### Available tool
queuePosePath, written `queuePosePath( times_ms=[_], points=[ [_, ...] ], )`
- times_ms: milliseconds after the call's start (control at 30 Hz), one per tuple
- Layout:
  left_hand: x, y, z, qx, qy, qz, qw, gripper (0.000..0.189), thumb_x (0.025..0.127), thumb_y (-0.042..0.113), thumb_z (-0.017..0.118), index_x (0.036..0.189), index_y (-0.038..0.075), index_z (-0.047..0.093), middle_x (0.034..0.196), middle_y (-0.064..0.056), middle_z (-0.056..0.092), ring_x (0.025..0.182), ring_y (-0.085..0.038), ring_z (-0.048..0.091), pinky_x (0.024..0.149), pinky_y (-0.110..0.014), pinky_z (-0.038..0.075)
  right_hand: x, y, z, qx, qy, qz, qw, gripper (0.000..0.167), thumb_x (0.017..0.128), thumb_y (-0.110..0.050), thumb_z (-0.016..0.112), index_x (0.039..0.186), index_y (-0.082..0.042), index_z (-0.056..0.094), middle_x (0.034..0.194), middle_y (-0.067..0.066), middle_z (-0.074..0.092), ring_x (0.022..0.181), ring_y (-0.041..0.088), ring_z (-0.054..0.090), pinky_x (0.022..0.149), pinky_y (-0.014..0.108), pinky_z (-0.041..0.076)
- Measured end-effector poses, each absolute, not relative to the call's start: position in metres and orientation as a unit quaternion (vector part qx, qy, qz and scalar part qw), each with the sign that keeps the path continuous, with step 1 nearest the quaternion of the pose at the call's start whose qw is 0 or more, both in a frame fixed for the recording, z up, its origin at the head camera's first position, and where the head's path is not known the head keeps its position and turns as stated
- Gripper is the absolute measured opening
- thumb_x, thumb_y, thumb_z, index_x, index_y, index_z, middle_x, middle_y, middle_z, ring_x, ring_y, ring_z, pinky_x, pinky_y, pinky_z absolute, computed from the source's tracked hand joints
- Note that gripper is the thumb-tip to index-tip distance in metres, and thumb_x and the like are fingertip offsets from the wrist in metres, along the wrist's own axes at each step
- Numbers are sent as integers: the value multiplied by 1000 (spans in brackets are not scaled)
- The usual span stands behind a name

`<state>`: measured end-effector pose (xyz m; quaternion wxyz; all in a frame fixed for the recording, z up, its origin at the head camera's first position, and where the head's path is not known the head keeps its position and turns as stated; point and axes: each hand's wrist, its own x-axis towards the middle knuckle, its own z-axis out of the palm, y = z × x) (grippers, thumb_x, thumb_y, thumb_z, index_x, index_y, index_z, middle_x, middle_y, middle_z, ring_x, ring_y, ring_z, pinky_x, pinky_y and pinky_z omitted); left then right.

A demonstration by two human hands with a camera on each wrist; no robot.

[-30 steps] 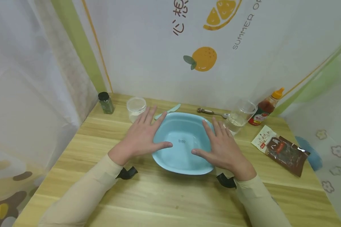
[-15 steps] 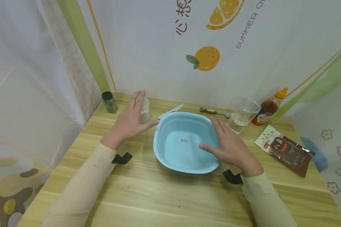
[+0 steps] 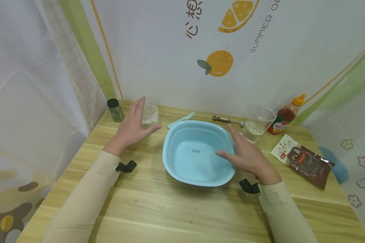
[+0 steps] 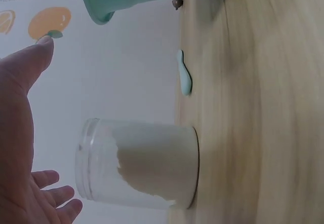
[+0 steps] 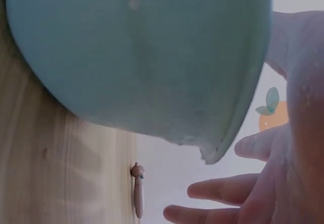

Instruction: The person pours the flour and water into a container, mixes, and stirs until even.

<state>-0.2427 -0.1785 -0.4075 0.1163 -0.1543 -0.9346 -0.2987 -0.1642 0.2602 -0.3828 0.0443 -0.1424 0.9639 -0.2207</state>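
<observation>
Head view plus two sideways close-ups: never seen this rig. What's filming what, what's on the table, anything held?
No machine: a person wears one camera on the head and one on each wrist. The head view looks down at a wooden table. The left hand is open beside a clear jar of white powder, which the left wrist view shows close up, apart from the palm. The right hand rests open on the rim of a blue basin; the right wrist view shows that basin's outer wall. Nothing is gripped.

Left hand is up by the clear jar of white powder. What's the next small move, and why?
Probably curl the left hand round the clear jar: in the left wrist view the open palm sits beside the jar wall with a gap, no grip yet. The right hand rests on the blue basin rim.
</observation>
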Motion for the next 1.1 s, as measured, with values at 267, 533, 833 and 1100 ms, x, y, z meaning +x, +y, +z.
queuePosePath(
  times_ms=[267,533,833,1100],
  points=[
    [-251,-186,-419,-133,-926,-336,113,126,95,64,81,181,18,0,183,-18,17,164,-50,27,119,-81,36,-172,268,-392,-134,949,-281,56,111,102,-69,70,181,-22,8,173,26,40,149,53,52,111,74,51],
    [-257,-190,-427,-112,-919,-366,95,128,95,68,79,180,12,1,182,-25,15,163,-52,27,122,-82,30,-180,270,-404,-136,925,-350,57,99,106,-52,75,179,-12,21,165,26,52,143,52,58,106,65,59],
    [-265,-188,-437,-91,-906,-404,84,130,94,62,85,179,10,2,178,-30,24,159,-54,33,126,-78,27,-185,276,-415,-139,903,-402,64,92,106,-43,77,177,-9,27,154,30,60,133,47,68,95,55,66],
    [-271,-192,-447,-86,-887,-447,75,129,95,51,88,179,9,1,180,-30,18,163,-52,27,131,-72,22,-190,281,-423,-160,863,-473,73,87,106,-27,80,177,-14,31,151,29,62,129,46,69,89,47,69]
  ],
)
